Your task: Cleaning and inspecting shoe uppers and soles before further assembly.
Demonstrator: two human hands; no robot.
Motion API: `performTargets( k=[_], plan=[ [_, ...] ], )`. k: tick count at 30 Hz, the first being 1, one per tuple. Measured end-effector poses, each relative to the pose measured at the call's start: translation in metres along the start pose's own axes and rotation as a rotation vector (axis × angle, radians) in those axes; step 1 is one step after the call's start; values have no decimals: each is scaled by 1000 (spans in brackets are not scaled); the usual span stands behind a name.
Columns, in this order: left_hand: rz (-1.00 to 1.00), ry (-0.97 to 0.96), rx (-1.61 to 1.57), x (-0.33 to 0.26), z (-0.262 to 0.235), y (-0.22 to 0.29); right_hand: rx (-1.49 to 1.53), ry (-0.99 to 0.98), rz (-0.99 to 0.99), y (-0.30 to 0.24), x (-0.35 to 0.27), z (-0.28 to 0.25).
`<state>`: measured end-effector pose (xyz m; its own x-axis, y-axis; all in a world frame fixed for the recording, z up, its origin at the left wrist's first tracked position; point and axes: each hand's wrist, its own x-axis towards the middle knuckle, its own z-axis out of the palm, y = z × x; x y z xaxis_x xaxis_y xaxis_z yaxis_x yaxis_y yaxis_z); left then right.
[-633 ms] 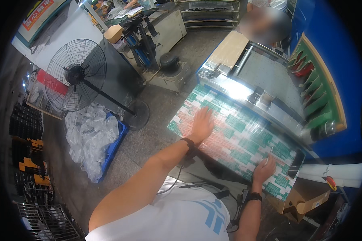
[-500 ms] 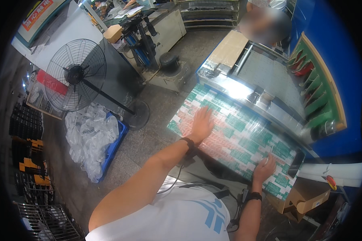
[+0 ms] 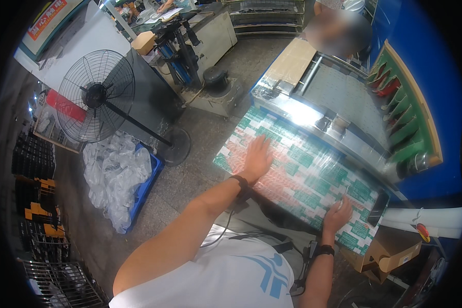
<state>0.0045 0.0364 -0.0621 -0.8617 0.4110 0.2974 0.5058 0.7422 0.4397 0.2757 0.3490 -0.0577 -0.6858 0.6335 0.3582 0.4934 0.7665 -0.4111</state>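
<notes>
My left hand (image 3: 258, 156) lies flat with its fingers spread on a worktop (image 3: 299, 177) covered in a green, red and white pattern under a shiny clear layer. Toward the worktop's right end, my right hand (image 3: 338, 214) rests with curled fingers. A thin pen-like tool (image 3: 347, 190) sticks up from that grip; its exact kind is too small to tell. Just right of this hand lies a black phone-like slab (image 3: 378, 209) at the worktop's edge.
Beyond the worktop stands a machine with a flat grey bed (image 3: 339, 97) and a cardboard sheet (image 3: 291, 60). A person is at its far side. Left are a standing fan (image 3: 96, 95) and plastic bags (image 3: 115, 174) on a blue tray. An open carton (image 3: 390, 254) sits at lower right.
</notes>
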Motion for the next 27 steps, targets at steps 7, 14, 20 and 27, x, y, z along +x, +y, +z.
performTargets(
  k=[7,14,20,27],
  plan=[
    [95,105,1,-4,27,-20,21,143,-92,7,-4,6],
    [105,53,35,4,-3,-6,52,88,23,-18,3,-11],
    [61,10,53,7,-5,-5,85,93,13,-20,2,-9],
    [72,38,27,-5,23,-16,48,110,-63,6,-6,1]
  ],
)
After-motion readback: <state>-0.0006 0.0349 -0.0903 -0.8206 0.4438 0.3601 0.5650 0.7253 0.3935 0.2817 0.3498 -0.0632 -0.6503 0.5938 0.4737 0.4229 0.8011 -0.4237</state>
